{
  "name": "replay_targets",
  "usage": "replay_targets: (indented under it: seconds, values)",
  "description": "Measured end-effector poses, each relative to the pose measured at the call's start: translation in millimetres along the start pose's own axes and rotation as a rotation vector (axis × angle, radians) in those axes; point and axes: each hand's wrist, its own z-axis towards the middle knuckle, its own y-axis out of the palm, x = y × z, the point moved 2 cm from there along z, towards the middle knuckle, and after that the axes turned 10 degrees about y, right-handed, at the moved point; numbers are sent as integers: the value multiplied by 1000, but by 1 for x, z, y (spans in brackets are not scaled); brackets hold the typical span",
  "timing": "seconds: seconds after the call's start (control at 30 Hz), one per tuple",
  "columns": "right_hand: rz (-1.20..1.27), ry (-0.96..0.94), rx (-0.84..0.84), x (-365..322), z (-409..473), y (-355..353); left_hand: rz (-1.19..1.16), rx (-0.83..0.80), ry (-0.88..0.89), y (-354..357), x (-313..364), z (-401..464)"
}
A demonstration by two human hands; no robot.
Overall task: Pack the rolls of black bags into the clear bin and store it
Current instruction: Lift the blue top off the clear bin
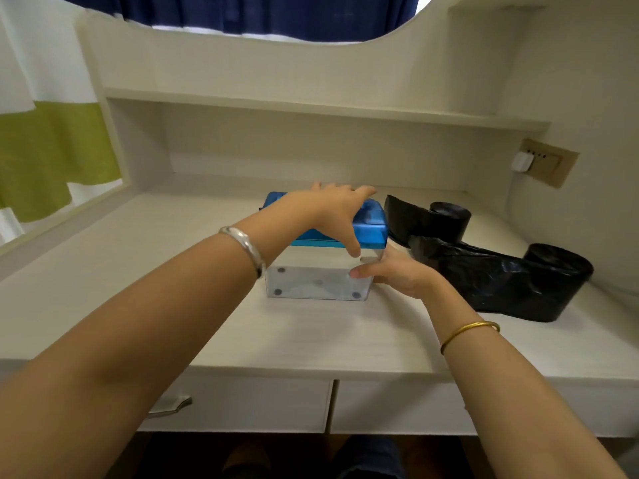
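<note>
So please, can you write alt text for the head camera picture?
Two hands work on a clear bin on a white desk: left hand on its blue lid, right hand at its side. Two rolls of black bags lie beside it.

We see a clear plastic rectangular bin (pixel 318 283) with a blue lid (pixel 370 226) on top, standing upright mid-desk. To its right lie two partly unrolled rolls of black plastic bags: one farther (pixel 435 219), one nearer (pixel 511 281).

Left hand (pixel 332 209) spread flat, palm down; right hand (pixel 394 274) cupped, fingers curled.
</note>
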Motion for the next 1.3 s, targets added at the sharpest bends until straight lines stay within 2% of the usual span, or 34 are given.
replay_targets:
  seconds: [0.17, 0.43, 0.6, 0.9, 1.03, 1.17, 1.3]
  values:
    - [-123, 94, -40, -3, 4, -8, -37, -90, 65, 3, 0, 17]
    - [-169, 161, -91, -10, 3, -11, -47, -74, 167, -6, -2, 26]
    - [-185, 197, -134, -14, 2, -13, -91, -81, 168, -7, -6, 32]
    - [-237, 219, -92, -14, -5, -11, -272, -138, 136, -13, -16, 40]
    - [-193, 189, -90, -14, -5, -10, -376, -102, 161, -16, -21, 38]
    - [-162, 157, -97, -16, -3, -9, -533, 28, 154, -36, -31, 22]
    - [-207, 157, -75, -17, -5, -7, -587, 100, 167, -40, -33, 7]
